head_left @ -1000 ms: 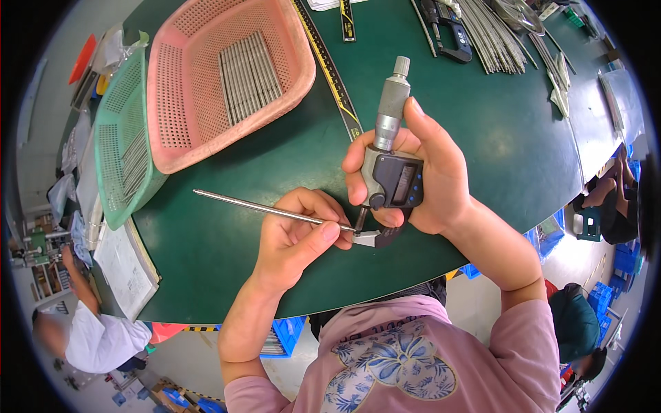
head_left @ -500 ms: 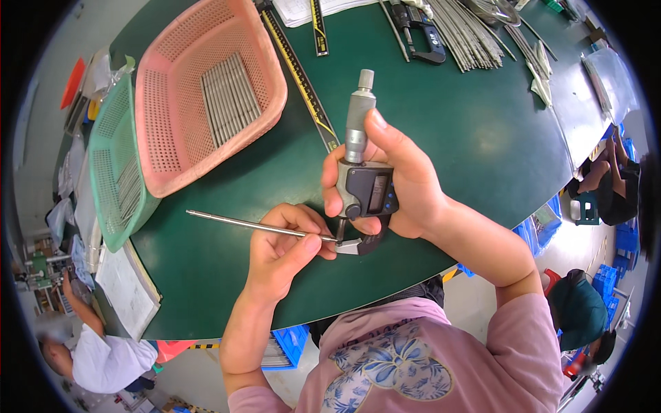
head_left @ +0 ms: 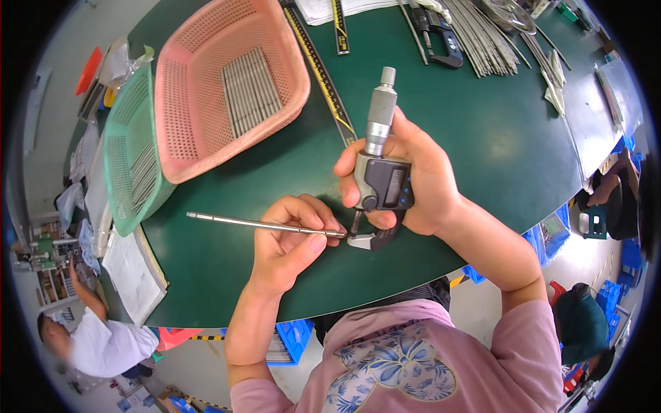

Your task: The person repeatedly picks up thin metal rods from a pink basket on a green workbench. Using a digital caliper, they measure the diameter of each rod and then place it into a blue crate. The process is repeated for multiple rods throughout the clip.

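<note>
My left hand [head_left: 292,237] pinches a thin metal rod [head_left: 241,221] that points left over the green table [head_left: 502,124]. The rod's right end sits in the jaw of a digital micrometer [head_left: 382,168]. My right hand [head_left: 420,182] grips that micrometer by its grey body, the silver thimble standing upward and the small display facing me. Both hands hover just above the table's near edge, close together.
A pink mesh basket [head_left: 172,76] holding several metal rods sits at the upper left, beside a green mesh basket [head_left: 124,172]. A long ruler [head_left: 320,69], a caliper [head_left: 441,34] and a bundle of rods [head_left: 482,41] lie farther back. Another person [head_left: 96,341] is at lower left.
Both hands and the micrometer sit slightly lower-right in view as the head moved; the rod stays in the micrometer's jaw and both grips are unchanged.
</note>
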### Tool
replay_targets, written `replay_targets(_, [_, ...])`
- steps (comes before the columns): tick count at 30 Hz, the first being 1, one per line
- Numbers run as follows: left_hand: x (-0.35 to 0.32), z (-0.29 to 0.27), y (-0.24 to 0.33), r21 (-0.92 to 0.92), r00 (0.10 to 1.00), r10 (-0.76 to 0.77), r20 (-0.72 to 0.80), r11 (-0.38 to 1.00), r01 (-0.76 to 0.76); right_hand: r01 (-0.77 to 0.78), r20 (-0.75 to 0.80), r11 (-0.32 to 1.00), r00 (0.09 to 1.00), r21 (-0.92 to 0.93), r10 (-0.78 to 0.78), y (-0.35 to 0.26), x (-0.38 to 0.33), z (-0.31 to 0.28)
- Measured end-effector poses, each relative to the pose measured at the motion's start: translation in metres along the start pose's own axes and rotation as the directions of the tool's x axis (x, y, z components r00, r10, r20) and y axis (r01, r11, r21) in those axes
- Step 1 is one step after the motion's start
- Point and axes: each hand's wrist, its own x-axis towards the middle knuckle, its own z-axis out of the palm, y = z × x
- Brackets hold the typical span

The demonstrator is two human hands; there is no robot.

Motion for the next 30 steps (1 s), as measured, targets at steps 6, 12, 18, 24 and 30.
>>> replay_targets(6, [-0.003, -0.005, 0.005, -0.011, 0.99, 0.133, 0.04, 0.991, -0.132, -0.035, -0.037, 0.999, 0.999, 0.012, 0.035, 0.006, 0.003, 0.0])
replay_targets(12, [-0.007, -0.005, 0.008, -0.017, 0.988, 0.149, 0.034, 0.989, -0.148, -0.051, -0.009, 0.999, 0.999, 0.002, 0.051, 0.011, 0.006, 0.0])
replay_targets(18, [-0.001, 0.008, 0.01, 0.136, 0.996, 0.074, -0.055, 0.988, -0.066, -0.093, 0.029, 0.994, 0.995, 0.05, 0.092, 0.013, 0.005, -0.008])
replay_targets(24, [0.033, 0.072, 0.055, 0.347, 0.967, -0.256, 0.015, 0.908, 0.235, -0.071, 0.263, 0.989, 0.964, 0.131, 0.034, 0.027, 0.023, -0.02])
replay_targets(30, [0.137, 0.182, 0.055, 0.662, 0.745, -0.603, 0.285, 0.686, 0.302, 0.026, 0.266, 0.976, 0.96, 0.216, -0.085, 0.035, 0.021, -0.02])
